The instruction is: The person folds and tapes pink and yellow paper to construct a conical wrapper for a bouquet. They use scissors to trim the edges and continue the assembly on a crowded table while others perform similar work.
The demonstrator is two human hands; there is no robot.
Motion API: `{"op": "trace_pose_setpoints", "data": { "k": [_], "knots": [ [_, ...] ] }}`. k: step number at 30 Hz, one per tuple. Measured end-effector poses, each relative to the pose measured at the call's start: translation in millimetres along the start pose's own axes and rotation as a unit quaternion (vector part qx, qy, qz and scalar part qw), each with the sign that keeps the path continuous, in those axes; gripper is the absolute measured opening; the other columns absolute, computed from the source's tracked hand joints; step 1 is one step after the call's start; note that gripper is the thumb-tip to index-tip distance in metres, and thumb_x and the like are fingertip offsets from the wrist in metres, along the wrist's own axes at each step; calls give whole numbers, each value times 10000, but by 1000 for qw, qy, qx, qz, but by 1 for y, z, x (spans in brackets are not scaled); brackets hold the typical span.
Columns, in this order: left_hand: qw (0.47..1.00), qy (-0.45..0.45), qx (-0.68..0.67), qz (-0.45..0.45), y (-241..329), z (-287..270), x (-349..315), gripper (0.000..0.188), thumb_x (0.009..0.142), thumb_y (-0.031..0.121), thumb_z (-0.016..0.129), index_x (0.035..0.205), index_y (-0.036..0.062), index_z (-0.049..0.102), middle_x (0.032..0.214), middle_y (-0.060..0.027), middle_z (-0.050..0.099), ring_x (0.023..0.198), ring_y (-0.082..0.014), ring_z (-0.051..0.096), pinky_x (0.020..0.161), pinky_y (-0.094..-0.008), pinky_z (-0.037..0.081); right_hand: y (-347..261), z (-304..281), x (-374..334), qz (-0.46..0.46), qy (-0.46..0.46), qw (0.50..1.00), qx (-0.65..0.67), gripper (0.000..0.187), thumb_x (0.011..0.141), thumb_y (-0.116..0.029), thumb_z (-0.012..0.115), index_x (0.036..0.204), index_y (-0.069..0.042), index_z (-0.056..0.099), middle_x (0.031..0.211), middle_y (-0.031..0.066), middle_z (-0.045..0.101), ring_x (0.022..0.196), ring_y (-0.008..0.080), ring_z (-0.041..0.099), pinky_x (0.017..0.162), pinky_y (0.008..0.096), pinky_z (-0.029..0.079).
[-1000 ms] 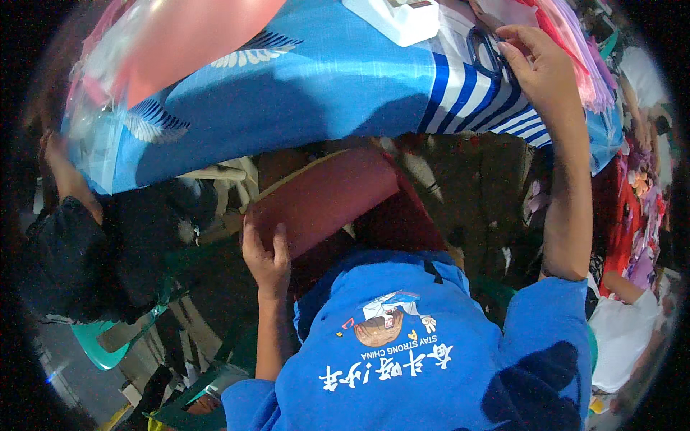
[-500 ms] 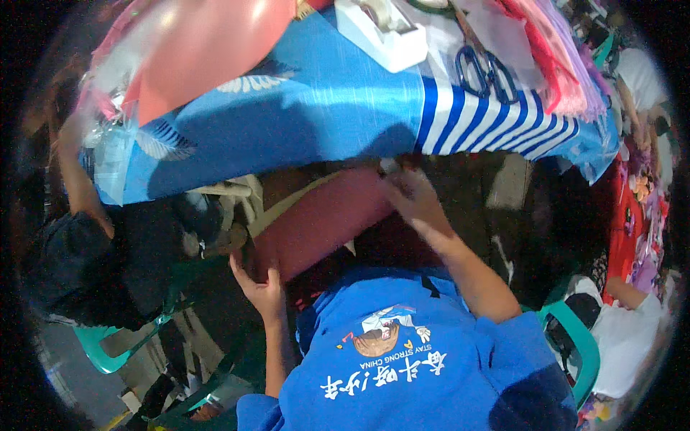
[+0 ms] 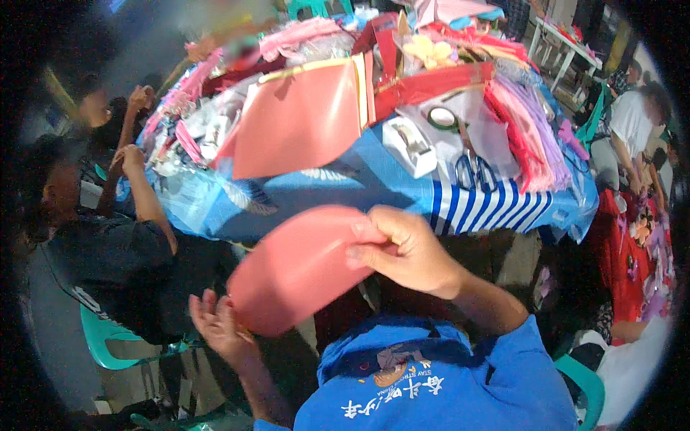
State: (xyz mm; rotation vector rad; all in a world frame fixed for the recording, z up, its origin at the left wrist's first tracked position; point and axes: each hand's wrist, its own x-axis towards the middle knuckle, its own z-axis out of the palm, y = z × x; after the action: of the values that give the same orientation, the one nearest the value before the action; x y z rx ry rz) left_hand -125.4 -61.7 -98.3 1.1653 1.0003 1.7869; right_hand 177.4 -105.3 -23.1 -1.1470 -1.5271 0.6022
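A salmon-pink sheet [image 3: 295, 266], bent into a curve, is held up over my lap, just in front of the table edge. Its right end is pinched between the thumb and fingers of my right hand [image 3: 402, 251]. At the sheet's lower left end, my left hand [image 3: 226, 327] has its fingers spread and appears to touch the edge. Part of that hand is hidden behind the sheet. Farther away, a stack of similar salmon-pink sheets [image 3: 302, 118] lies on the table.
A blue patterned cloth [image 3: 359, 176] covers the table. On its right lie a white tape dispenser [image 3: 411, 147], scissors [image 3: 474, 172], a dark-rimmed tape roll [image 3: 442, 119] and pink and purple strips [image 3: 528, 144]. People sit at left and right; a green chair [image 3: 108, 345] stands at left.
The pink sheet has come up from below the table edge into the light. My left hand has moved left and its fingers have spread; more of the table shows.
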Motion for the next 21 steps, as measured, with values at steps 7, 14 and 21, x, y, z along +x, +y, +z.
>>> {"op": "trace_pose_setpoints", "data": {
  "k": [7, 14, 21],
  "knots": [
    [919, 18, -51, 391, 119, 113, 144, 502, 850, -18, 529, 1293, 14, 294, 1299, -158, 384, 1076, -211, 491, 907, -335, 421, -90, -40, 115, -439, 164, 876, -117, 226, 663, -85, 715, 807, -20, 554, 822, 127, 551, 795, 300, 536, 724, 358, 437],
    [922, 34, 70, 380, 36, 133, 195, 589, 815, -18, 553, 1319, 40, 252, 1289, -132, 365, 1164, -245, 420, 966, -382, 350, 20, -23, 132, -282, 139, 942, -116, 265, 678, -59, 719, 918, -15, 617, 975, 128, 597, 900, 285, 558, 785, 346, 428],
    [931, -34, 118, 344, 7, 156, 120, 669, 790, -43, 541, 1343, 31, 171, 1206, -177, 447, 1124, -267, 445, 983, -403, 306, 83, 11, 109, -190, 73, 963, -178, 154, 657, -65, 664, 770, -12, 575, 831, 138, 580, 787, 334, 546, 682, 402, 429]
  ]
}}
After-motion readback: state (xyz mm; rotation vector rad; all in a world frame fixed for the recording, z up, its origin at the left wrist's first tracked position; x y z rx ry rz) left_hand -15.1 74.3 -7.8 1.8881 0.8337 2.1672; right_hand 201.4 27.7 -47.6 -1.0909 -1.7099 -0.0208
